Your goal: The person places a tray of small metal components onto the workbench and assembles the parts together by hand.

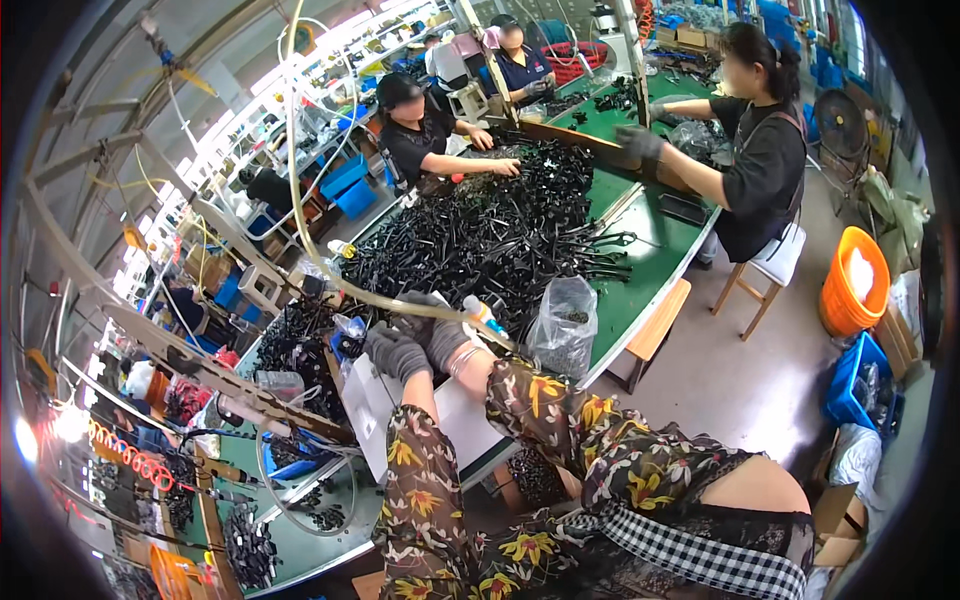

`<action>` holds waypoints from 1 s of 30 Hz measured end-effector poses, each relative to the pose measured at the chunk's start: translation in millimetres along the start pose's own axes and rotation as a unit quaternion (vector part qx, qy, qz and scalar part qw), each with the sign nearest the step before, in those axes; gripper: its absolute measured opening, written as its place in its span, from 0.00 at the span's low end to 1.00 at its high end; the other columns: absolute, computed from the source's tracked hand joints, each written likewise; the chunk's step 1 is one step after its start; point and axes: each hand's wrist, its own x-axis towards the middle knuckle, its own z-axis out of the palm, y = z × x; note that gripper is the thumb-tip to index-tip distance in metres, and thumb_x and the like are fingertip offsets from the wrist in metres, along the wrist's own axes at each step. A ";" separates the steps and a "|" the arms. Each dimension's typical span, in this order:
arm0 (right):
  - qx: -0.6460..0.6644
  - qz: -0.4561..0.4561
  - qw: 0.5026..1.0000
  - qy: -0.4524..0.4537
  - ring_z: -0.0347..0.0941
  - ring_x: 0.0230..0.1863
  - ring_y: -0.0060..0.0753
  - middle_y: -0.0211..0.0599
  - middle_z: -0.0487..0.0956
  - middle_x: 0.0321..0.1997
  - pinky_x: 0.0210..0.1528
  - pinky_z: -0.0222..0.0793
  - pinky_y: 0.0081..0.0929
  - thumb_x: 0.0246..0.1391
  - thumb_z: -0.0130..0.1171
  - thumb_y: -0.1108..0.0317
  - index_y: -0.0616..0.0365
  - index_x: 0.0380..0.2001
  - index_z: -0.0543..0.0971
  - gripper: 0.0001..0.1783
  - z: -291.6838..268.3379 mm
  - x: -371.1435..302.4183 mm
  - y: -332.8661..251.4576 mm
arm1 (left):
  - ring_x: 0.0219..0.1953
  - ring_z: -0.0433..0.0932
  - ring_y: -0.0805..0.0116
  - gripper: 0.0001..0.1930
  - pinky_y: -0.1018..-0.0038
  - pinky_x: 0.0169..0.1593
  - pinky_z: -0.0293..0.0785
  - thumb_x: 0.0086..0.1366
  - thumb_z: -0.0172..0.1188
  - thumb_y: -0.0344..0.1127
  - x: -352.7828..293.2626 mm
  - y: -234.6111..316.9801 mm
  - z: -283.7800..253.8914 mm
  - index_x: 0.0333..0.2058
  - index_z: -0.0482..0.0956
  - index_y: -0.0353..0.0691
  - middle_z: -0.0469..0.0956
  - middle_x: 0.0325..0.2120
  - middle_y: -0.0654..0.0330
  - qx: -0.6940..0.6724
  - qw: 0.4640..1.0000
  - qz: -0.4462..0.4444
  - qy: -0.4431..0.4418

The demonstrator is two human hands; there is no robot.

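Note:
Both my hands wear grey gloves and are close together over the near end of a green worktable (640, 300). My left hand (397, 353) has its fingers curled; what they hold, if anything, is hidden. Right beside it, my right hand (440, 335) is bent inward with closed fingers, partly covered by a pale hose (365, 292); nothing in it can be made out. A white board (375, 410) lies below my hands. Ahead of them spreads a large heap of black plastic parts (480, 235). A small blue-and-white packet (350, 328) sits next to my left hand.
A clear plastic bag of small dark parts (563, 325) and a white bottle with a blue label (485, 314) stand to the right. Co-workers sit around the heap. A metal frame rail (210, 375) runs along the left. A wooden bench (655, 320) stands at the right edge.

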 end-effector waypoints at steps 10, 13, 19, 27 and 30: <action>0.103 -0.093 0.990 0.020 0.76 0.39 0.44 0.42 0.80 0.39 0.43 0.77 0.42 0.60 0.45 0.56 0.57 0.35 0.74 0.16 -0.6 -0.9 -0.2 | 0.34 0.76 0.59 0.14 0.68 0.41 0.73 0.66 0.50 0.41 -10.6 -8.4 22.6 0.35 0.75 0.34 0.79 0.32 0.53 -0.450 0.877 -0.120 -0.121; 0.007 -0.112 0.994 -0.001 0.77 0.37 0.41 0.43 0.80 0.38 0.42 0.77 0.38 0.59 0.47 0.57 0.57 0.36 0.76 0.16 4.7 -14.0 21.2 | 0.48 0.72 0.62 0.15 0.66 0.52 0.69 0.68 0.47 0.40 -3.6 -6.5 1.0 0.48 0.69 0.38 0.75 0.44 0.58 -0.740 0.505 -0.338 -0.288; -0.415 -0.271 0.863 -0.096 0.74 0.39 0.27 0.35 0.78 0.37 0.46 0.71 0.21 0.59 0.53 0.64 0.59 0.39 0.77 0.11 2.4 -35.4 40.3 | 0.41 0.75 0.60 0.23 0.64 0.49 0.71 0.64 0.47 0.57 22.4 -17.2 -7.1 0.41 0.74 0.41 0.77 0.39 0.57 -0.672 0.582 -0.326 -0.322; -0.831 -0.518 0.179 -0.097 0.68 0.50 0.31 0.37 0.73 0.50 0.48 0.67 0.26 0.64 0.45 0.65 0.50 0.54 0.69 0.16 -5.2 -78.4 87.0 | 0.29 0.75 0.64 0.28 0.71 0.37 0.74 0.63 0.46 0.63 -2.9 -21.1 -95.9 0.36 0.78 0.41 0.77 0.26 0.60 -0.708 0.570 -0.266 -0.322; -0.733 -0.378 0.534 -0.187 0.69 0.49 0.34 0.39 0.74 0.48 0.46 0.67 0.29 0.60 0.48 0.65 0.52 0.55 0.68 0.19 -17.1 -59.9 91.5 | 0.28 0.75 0.66 0.30 0.72 0.35 0.75 0.63 0.45 0.65 -10.3 -12.9 -137.5 0.37 0.77 0.41 0.76 0.25 0.61 -0.733 0.516 -0.190 -0.400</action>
